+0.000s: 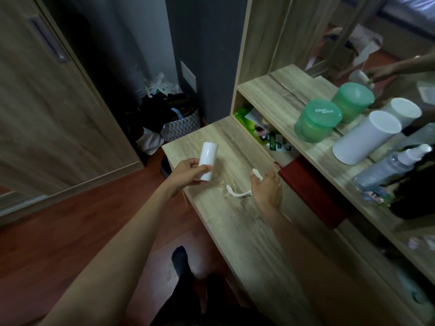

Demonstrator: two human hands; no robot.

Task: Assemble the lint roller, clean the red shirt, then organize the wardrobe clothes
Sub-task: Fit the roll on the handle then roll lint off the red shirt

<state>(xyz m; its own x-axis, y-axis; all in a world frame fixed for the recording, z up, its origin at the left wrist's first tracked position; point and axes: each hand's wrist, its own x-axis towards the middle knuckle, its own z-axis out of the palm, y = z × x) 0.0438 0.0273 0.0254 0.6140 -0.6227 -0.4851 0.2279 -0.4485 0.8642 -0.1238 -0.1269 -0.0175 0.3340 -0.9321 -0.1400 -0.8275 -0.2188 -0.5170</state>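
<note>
Assembly of the lint roller is judged to be at its first step, with the two parts separate. The left hand (188, 171) grasps the white roll (207, 161) by its lower portion, fingers and thumb wrapped round it. The roll is near upright, leaning slightly, and is raised over the left edge of the desk (235, 231). Gripping it low leaves the upper length and the ends clear, which suits sliding it onto a spindle. The right hand (267, 188) is closed on the white handle (236, 196). One end protrudes past the thumb side, and the curved tail runs out to the left, low over the desk top (contact with the surface cannot be confirmed). The handle and roll are near each other but apart, not yet aligned. Both forearms extend forward from the lower frame, the left wrist straight and the right hand turned knuckles-up with its wrist bent over the desk. The two hands converge toward the middle of the desk, consistent with bringing the parts together. The red shirt is not in view. A wardrobe door (47, 109) stands at left. The shelf (270, 100) above the desk carries two green jars (317, 118) and white canisters (367, 137), well clear of the work.
</note>
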